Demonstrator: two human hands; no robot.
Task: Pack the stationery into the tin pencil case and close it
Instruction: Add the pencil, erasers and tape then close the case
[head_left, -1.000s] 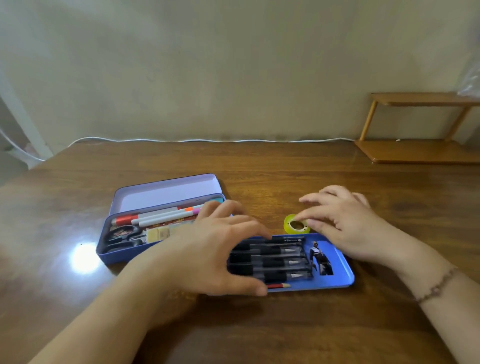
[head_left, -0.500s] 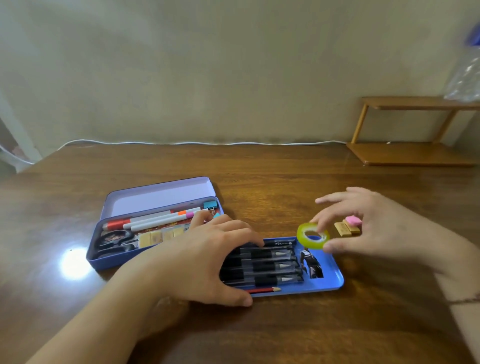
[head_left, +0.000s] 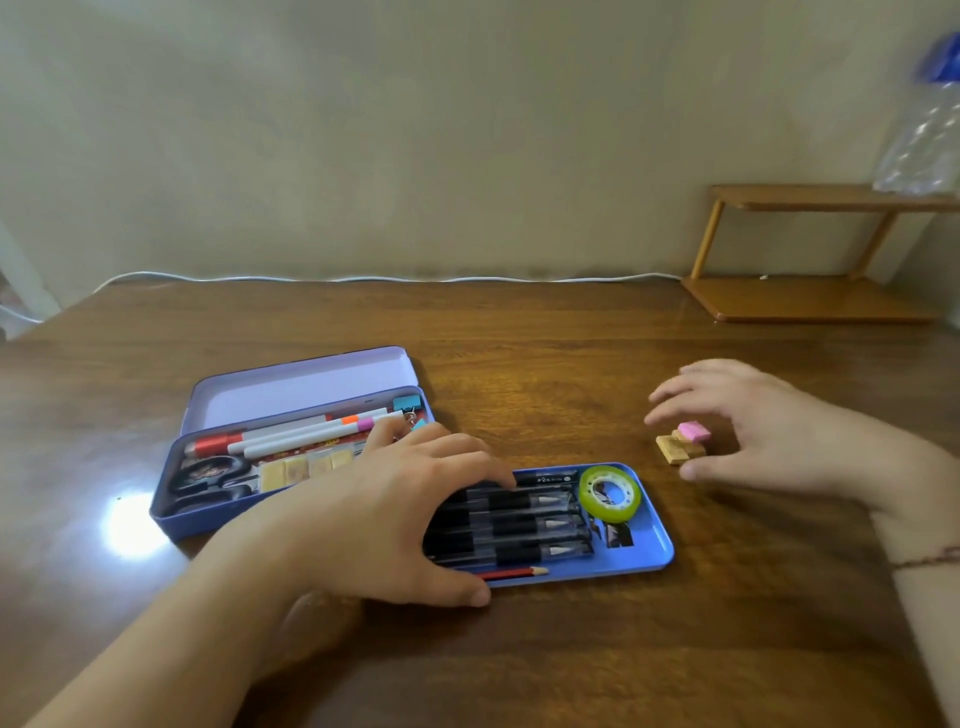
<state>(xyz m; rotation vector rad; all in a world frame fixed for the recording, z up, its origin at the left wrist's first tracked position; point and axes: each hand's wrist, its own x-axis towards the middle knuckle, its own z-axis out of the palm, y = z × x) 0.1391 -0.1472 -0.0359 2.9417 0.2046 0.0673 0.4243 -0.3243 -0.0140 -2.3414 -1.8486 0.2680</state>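
The blue tin pencil case (head_left: 171, 506) lies open with its lilac lid (head_left: 301, 387) tipped back; inside are markers (head_left: 306, 434), scissors (head_left: 208, 480) and small yellow pieces. In front of it sits a blue inner tray (head_left: 649, 553) holding several black pens (head_left: 519, 527), a red pencil (head_left: 511, 573) and a green tape roll (head_left: 610, 492) at its right end. My left hand (head_left: 384, 514) rests flat on the tray's left part, covering the pens' ends. My right hand (head_left: 753, 431) hovers with fingers spread around a small pile of erasers (head_left: 681, 442), one pink, holding nothing.
A wooden two-level shelf (head_left: 810, 296) stands at the back right with a clear plastic bottle (head_left: 922, 130) on top. A white cable (head_left: 389, 279) runs along the wall. Bare wooden table lies in front and to the right.
My right hand lifted the green tape roll from the table, set it in the blue tray's right end, let go, and moved right to the erasers. My left hand stayed on the tray.
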